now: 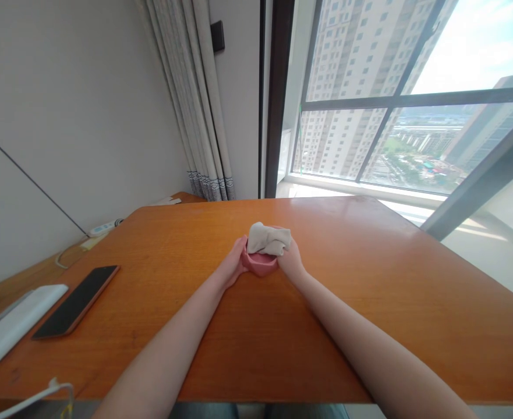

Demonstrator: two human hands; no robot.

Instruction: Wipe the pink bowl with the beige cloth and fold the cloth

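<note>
A small pink bowl-like thing (261, 266) is between my hands above the middle of the brown table (256, 337). Whether it touches the tabletop, I cannot tell. A folded off-white cloth (268, 238) lies across its top and covers most of its opening. My left hand (237, 261) grips the pink thing by its left side, thumb up near the rim. On the other side, my right hand (292, 261) is closed on the right end of the cloth, close against the pink rim. Most of its fingers are hidden.
To the left lies a dark flat pad (78, 301) beside a white device (23, 325). A white cable (33, 401) hangs at the near left edge. A power strip (104, 228) sits by the wall. Behind are a curtain (195, 99) and a large window (370, 139).
</note>
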